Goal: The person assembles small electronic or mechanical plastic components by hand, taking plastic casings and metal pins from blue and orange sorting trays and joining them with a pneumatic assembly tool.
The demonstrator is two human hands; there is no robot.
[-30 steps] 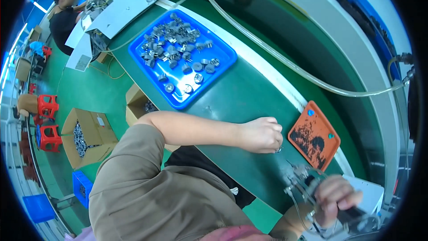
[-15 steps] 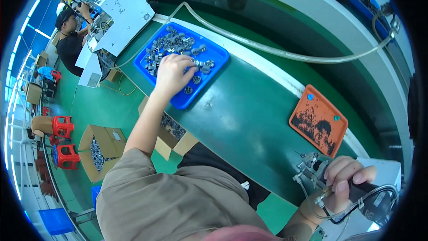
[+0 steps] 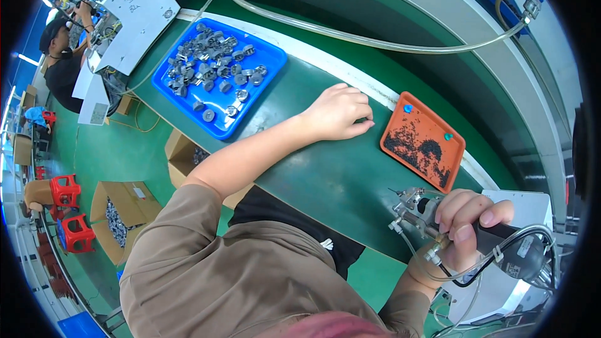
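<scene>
left hand half-curled over bench, grip unclear; right hand wraps one tool at four o'clock; one blue tray of grey parts at ten, one orange tray at three.

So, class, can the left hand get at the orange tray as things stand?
Probably yes: the left hand is just left of the orange tray, with only green tabletop showing between; the right hand, on the tool, looks clear.

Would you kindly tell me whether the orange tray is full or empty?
Partly filled: small black pieces cover some of the orange tray.
</scene>
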